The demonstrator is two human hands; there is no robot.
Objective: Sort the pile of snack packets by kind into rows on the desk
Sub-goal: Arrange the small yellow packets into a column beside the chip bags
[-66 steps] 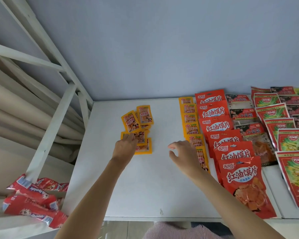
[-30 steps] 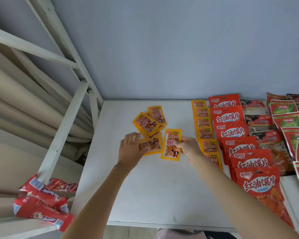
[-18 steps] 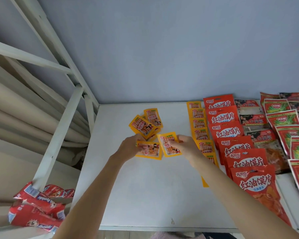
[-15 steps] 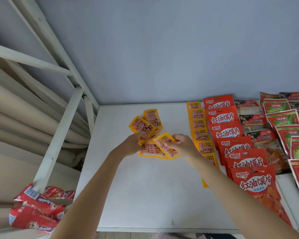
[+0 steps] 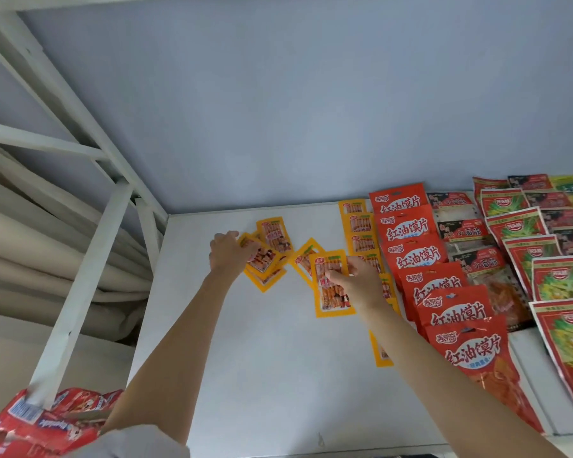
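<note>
Rows fill the right of the surface [image 5: 278, 375]; my right grip [image 5: 354, 279] pinches one yellow packet [image 5: 331, 292], my left grip [image 5: 229, 252] grasps the leftover pile [image 5: 268, 256].

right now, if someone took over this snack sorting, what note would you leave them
Right hand pinches one yellow packet, lifted beside the yellow row.
Left hand has its grip on the top packet of the loose yellow pile.
One more yellow packet lies loose between the hands.
Done: the yellow row is started, and the red row, dark row and green row are laid out on the desk.
Left: add the held packet, the loose one and the pile to the yellow row.
</note>
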